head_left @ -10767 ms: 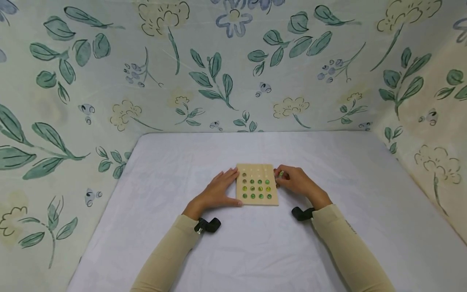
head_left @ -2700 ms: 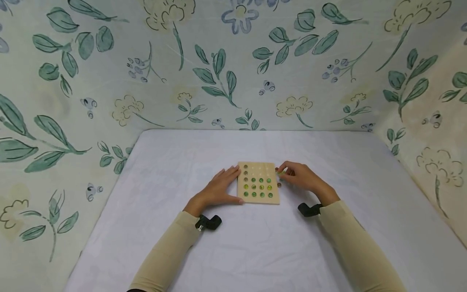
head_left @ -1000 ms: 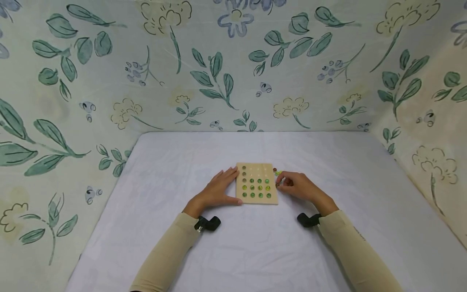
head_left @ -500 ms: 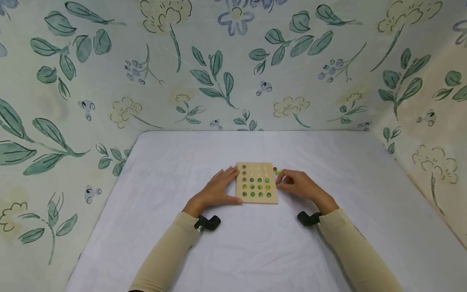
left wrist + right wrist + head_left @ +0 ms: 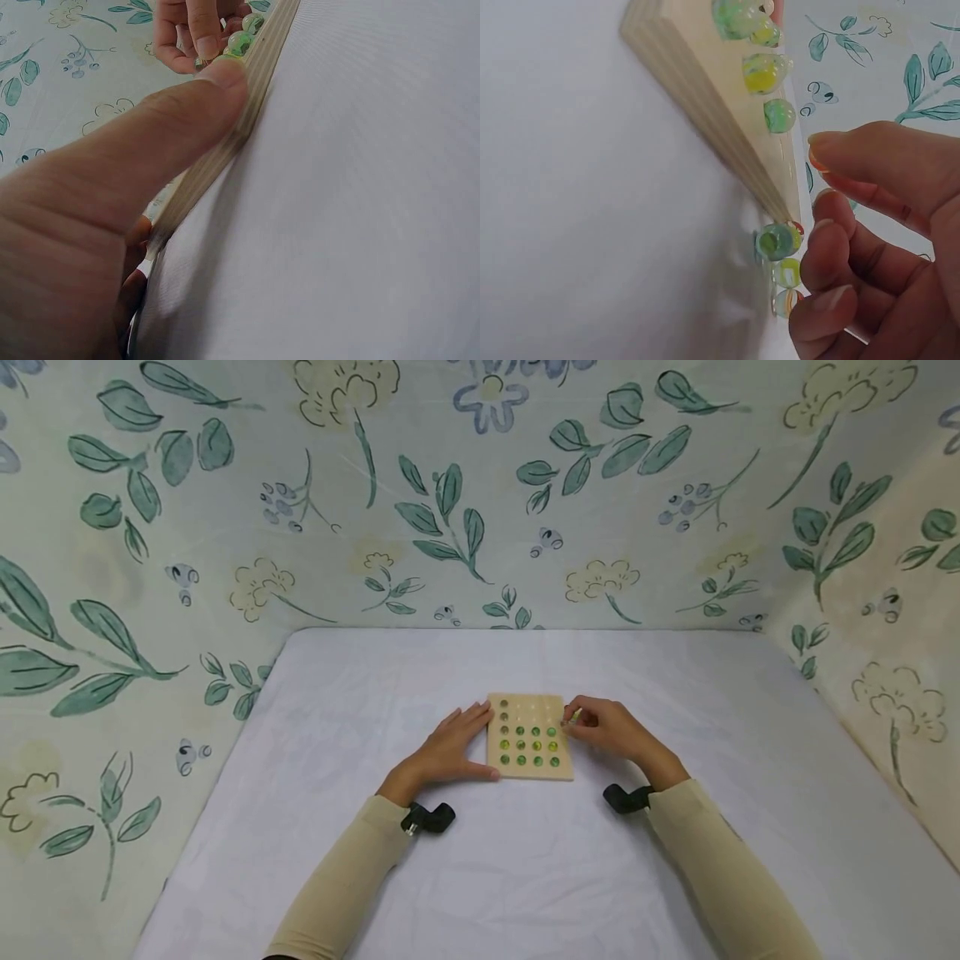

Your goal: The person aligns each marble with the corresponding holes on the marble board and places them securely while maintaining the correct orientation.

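Observation:
A square wooden marble board (image 5: 531, 770) lies on the white cloth, with glass marbles (image 5: 537, 746) filling its three near rows and its whole left column. My left hand (image 5: 447, 750) rests along the board's left side, fingers extended, the thumb (image 5: 180, 112) lying against the near edge. At the right edge my right hand (image 5: 611, 727) pinches a small dark marble (image 5: 201, 64) between thumb and fingertips, close over the board. Its curled fingers hide most of that marble in the right wrist view. Loose marbles (image 5: 788, 272) lie on the cloth beside the board, below that hand.
White cloth (image 5: 480, 868) covers the table around the board. Behind it and at both sides hang flower-print curtains (image 5: 330, 527). Black wrist cameras (image 5: 429, 818) sit on both forearms over beige sleeves.
Over the longer span, marbles have been added at the top of the left column. In the last half second my right hand has risen from beside the board to its right edge, carrying a marble.

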`<act>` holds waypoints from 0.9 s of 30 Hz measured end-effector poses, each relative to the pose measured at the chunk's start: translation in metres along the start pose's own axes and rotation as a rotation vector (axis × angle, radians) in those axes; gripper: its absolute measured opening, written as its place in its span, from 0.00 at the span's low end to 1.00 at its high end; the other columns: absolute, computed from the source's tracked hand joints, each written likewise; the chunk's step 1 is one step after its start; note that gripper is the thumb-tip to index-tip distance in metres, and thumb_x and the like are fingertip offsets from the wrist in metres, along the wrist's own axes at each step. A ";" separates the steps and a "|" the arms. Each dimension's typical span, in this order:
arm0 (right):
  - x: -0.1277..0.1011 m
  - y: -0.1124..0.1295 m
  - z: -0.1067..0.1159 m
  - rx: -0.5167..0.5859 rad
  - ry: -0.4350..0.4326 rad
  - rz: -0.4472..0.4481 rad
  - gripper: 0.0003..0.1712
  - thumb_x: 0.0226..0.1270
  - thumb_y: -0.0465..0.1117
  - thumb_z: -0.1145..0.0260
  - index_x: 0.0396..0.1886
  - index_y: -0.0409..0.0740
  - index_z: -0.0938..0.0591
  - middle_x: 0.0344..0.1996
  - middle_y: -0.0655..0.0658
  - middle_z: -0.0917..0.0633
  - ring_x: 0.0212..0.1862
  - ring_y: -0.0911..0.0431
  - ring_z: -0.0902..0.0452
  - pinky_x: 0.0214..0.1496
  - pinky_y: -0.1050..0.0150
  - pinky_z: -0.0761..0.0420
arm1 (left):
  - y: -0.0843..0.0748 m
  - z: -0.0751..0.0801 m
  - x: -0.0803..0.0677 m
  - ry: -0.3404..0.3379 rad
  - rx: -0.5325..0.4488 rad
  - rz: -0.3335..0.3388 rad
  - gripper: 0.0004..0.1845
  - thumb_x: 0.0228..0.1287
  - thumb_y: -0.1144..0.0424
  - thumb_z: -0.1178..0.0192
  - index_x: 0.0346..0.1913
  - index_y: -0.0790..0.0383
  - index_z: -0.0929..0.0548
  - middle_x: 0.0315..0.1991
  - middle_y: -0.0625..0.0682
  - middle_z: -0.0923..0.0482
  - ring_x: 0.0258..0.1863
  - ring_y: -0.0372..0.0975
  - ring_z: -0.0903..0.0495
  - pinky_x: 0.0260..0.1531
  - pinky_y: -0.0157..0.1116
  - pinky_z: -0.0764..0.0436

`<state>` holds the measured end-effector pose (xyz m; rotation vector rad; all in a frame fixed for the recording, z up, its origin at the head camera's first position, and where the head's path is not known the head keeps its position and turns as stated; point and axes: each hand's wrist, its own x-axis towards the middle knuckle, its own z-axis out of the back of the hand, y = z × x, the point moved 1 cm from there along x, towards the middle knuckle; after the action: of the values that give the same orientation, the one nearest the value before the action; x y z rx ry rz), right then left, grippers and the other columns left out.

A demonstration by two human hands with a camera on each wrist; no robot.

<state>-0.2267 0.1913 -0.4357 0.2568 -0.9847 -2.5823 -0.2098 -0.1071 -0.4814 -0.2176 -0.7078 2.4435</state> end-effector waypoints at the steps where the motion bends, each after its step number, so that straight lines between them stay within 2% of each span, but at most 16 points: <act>1: 0.001 0.001 0.000 0.003 0.001 0.002 0.06 0.65 0.41 0.33 0.40 0.50 0.20 0.26 0.46 0.22 0.26 0.53 0.29 0.25 0.64 0.26 | 0.000 0.000 0.000 0.000 -0.001 -0.001 0.60 0.48 0.31 0.34 0.77 0.56 0.50 0.77 0.45 0.57 0.76 0.37 0.60 0.74 0.37 0.63; 10: 0.019 0.013 -0.003 -0.010 -0.003 0.011 0.06 0.64 0.40 0.32 0.39 0.49 0.20 0.26 0.47 0.23 0.29 0.53 0.30 0.27 0.63 0.28 | 0.000 -0.001 0.000 0.002 0.014 0.002 0.61 0.47 0.28 0.36 0.77 0.55 0.51 0.78 0.45 0.58 0.76 0.35 0.61 0.74 0.36 0.63; 27: 0.050 0.029 -0.015 0.005 0.076 0.017 0.06 0.65 0.43 0.33 0.40 0.49 0.20 0.27 0.46 0.22 0.28 0.53 0.28 0.27 0.64 0.26 | -0.001 0.000 0.000 -0.005 0.006 0.003 0.61 0.47 0.28 0.36 0.77 0.55 0.51 0.78 0.45 0.58 0.76 0.36 0.60 0.74 0.37 0.62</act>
<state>-0.2608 0.1422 -0.4287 0.3436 -0.9622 -2.5350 -0.2089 -0.1066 -0.4810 -0.2103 -0.7035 2.4497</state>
